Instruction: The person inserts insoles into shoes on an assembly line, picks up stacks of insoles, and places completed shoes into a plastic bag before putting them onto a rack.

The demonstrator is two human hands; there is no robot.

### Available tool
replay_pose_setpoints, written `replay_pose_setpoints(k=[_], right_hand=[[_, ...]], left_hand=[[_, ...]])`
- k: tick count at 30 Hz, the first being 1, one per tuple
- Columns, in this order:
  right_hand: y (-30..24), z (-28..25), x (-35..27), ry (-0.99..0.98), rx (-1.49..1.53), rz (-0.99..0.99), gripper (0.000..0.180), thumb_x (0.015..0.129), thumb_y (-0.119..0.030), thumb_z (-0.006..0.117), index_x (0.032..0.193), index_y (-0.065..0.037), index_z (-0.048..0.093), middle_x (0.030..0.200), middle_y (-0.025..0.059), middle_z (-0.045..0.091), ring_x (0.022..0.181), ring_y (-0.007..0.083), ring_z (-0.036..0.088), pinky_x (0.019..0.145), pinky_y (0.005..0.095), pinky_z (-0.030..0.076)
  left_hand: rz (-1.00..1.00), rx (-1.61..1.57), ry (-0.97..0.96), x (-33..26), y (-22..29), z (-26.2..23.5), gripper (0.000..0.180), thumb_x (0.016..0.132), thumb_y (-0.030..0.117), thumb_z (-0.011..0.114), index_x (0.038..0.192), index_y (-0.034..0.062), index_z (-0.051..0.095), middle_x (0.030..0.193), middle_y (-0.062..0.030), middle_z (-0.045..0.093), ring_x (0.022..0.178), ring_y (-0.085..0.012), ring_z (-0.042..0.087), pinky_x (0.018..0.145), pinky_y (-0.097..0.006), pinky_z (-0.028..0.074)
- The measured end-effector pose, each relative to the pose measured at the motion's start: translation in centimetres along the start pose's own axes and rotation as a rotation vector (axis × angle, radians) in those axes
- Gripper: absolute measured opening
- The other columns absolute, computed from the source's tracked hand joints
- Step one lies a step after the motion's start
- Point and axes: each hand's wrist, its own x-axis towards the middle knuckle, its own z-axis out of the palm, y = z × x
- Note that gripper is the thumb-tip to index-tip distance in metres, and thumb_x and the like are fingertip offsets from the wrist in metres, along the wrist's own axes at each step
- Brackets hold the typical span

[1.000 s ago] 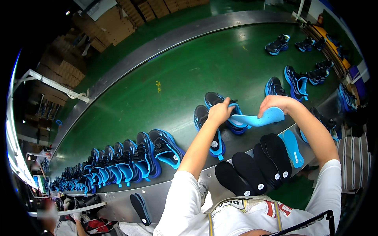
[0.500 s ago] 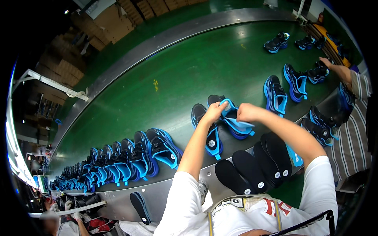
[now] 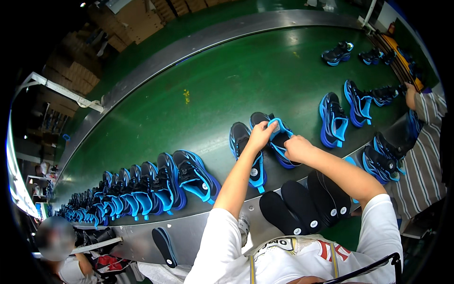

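Right of centre in the head view, a black-and-blue sneaker (image 3: 276, 142) sits on the green conveyor belt (image 3: 213, 90). The left hand (image 3: 261, 135) pinches its blue collar; the right hand (image 3: 297, 147), fingers curled, presses into the opening. Its mate (image 3: 246, 154) lies just left.

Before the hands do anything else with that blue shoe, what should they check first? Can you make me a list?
1. Left hand on the shoe: ok, it grips the opening's far edge.
2. Right hand at the shoe: ok, pressed at its near side.
3. Insole flat inside: cannot tell, hands cover it.
4. Shoe resting on the green belt: ok.
5. Partner shoe close by: ok, just left of it.
6. Spare black insoles within reach: ok, stacked on the metal ledge.
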Motion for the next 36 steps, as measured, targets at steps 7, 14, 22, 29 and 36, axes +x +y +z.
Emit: replay_pose_setpoints(k=[7,14,22,29,36], right_hand=[[1.3,4.5,3.4,0.215,-0.055,-0.179,0.016,0.070,-0.010,0.049,0.078,0.000,0.060,0.089,0.0174,0.053,0.081,0.0285,0.053,0.071,0.0366,0.046],[0.7,5.1,5.2,-0.023,-0.281,-0.133,0.019,0.074,-0.014,0.046,0.079,-0.005,0.062,0.088,0.0128,0.059,0.084,0.0248,0.055,0.072,0.0317,0.044],[0.3,3.4,5.2,-0.360,-0.479,-0.179,0.023,0.076,-0.015,0.050,0.091,-0.005,0.064,0.106,0.0131,0.055,0.101,0.0260,0.049,0.084,0.0334,0.039],[0.1,0.7,5.4,-0.371,-0.516,-0.419,0.024,0.067,-0.019,0.062,0.086,-0.005,0.064,0.091,0.0117,0.062,0.085,0.0237,0.059,0.074,0.0328,0.046],[2.0,0.9,3.0,-0.492,-0.254,-0.465,0.046,0.079,-0.033,0.032,0.084,0.001,0.062,0.092,0.0155,0.060,0.095,0.0229,0.054,0.103,0.0401,0.008]], left_hand=[[0.018,0.013,-0.024,0.1,-0.3,0.4,0.046,0.079,0.042,0.054,0.086,-0.0033,0.057,0.067,-0.0019,0.054,0.062,-0.0079,0.046,0.055,-0.024,0.038],[-0.030,0.043,-0.049,-0.1,-0.4,0.2,0.043,0.082,0.040,0.051,0.088,-0.0019,0.057,0.069,-0.0004,0.053,0.064,-0.0065,0.045,0.057,-0.023,0.037],[-0.070,-0.044,-0.121,-0.1,-0.3,0.1,0.040,0.083,0.038,0.051,0.092,-0.0001,0.056,0.070,0.0010,0.052,0.064,-0.0066,0.045,0.056,-0.022,0.037],[-0.017,0.107,0.151,0.2,-0.6,0.1,0.045,0.075,0.038,0.061,0.097,0.0006,0.051,0.064,-0.0020,0.050,0.060,-0.0114,0.047,0.054,-0.026,0.038],[0.569,1.022,0.270,-0.2,0.1,-0.6,0.029,0.072,0.029,0.060,0.085,0.0060,0.047,0.072,-0.0100,0.053,0.066,-0.0285,0.056,0.057,-0.039,0.041]])
